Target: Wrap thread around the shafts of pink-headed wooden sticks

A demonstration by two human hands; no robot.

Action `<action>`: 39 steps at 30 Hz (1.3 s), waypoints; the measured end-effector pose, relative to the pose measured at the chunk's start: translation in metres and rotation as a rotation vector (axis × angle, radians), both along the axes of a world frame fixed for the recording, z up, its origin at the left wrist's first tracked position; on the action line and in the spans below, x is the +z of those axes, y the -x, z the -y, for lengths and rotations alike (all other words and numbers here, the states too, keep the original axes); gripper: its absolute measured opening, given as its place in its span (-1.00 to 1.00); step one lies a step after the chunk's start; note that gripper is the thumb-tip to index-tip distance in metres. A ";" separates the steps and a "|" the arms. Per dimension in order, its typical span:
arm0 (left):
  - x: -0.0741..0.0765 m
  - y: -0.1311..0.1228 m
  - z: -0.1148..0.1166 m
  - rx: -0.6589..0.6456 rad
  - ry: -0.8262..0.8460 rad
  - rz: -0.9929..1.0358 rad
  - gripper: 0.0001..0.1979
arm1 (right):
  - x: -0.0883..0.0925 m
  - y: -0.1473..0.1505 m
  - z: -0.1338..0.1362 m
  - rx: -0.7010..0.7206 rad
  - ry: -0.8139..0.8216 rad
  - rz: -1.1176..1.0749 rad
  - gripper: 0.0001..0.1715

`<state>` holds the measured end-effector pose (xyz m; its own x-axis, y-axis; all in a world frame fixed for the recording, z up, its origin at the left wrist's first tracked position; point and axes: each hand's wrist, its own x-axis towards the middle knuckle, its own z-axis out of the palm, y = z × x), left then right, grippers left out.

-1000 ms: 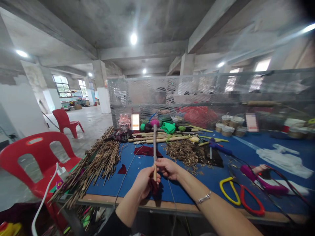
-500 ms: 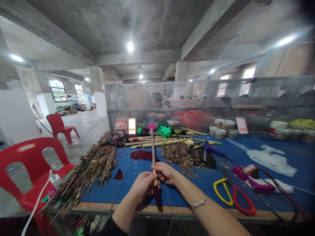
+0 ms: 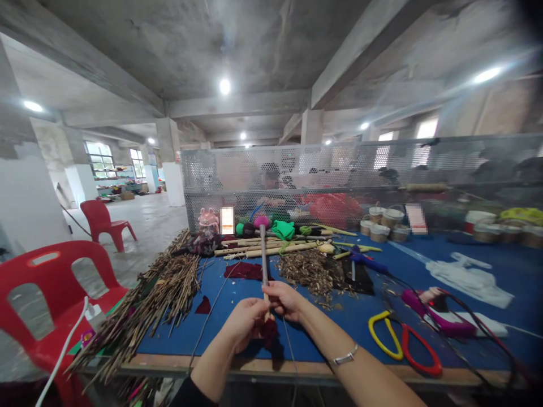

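Observation:
A long, thin stick point(image 3: 263, 254), greyish along its shaft and pale at the near end, points away from me over the blue table. My right hand point(image 3: 286, 299) is closed round it just above the pale end. Below that, my left hand point(image 3: 248, 322) pinches the near tip, its fingers close to those of the right. Dark red cloth point(image 3: 270, 334) hangs bunched at the left fingertips, partly hidden by the hand. Beyond my hands lie a larger dark red cloth piece point(image 3: 244, 270) and a small scrap point(image 3: 203, 305).
Bundled twigs point(image 3: 169, 288) cover the left side. Wood chips point(image 3: 307, 274) form a heap right of centre. Scissors point(image 3: 384, 336) with yellow and red handles, a glue gun point(image 3: 367, 259) and a purple-and-white power strip point(image 3: 449, 319) lie right. A perforated metal screen point(image 3: 237, 164) stands behind.
The dark red cloth at my left fingertips has bunched up higher and closer to the stick's end. Both hands stay nearly in place on the stick. The view has shifted slightly.

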<state>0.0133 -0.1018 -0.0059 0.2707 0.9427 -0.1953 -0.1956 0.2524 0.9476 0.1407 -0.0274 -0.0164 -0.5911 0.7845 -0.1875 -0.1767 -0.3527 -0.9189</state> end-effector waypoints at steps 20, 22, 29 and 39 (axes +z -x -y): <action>0.002 0.002 -0.003 -0.020 -0.098 -0.042 -0.65 | -0.005 0.000 -0.005 0.028 0.016 -0.023 -0.60; 0.002 0.002 0.000 -0.083 -0.040 0.100 -0.68 | -0.002 -0.001 -0.004 0.045 0.066 -0.023 -0.65; -0.005 0.002 -0.002 0.024 -0.046 -0.179 -0.60 | -0.007 0.000 -0.005 0.023 0.005 0.052 -0.64; 0.000 0.000 0.002 -0.045 -0.025 0.095 -0.62 | 0.003 -0.003 -0.003 0.035 0.075 -0.028 -0.66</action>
<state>0.0129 -0.1041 -0.0059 0.3293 0.9333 -0.1430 -0.2742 0.2394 0.9314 0.1438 -0.0244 -0.0138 -0.6239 0.7475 -0.2280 -0.1885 -0.4271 -0.8843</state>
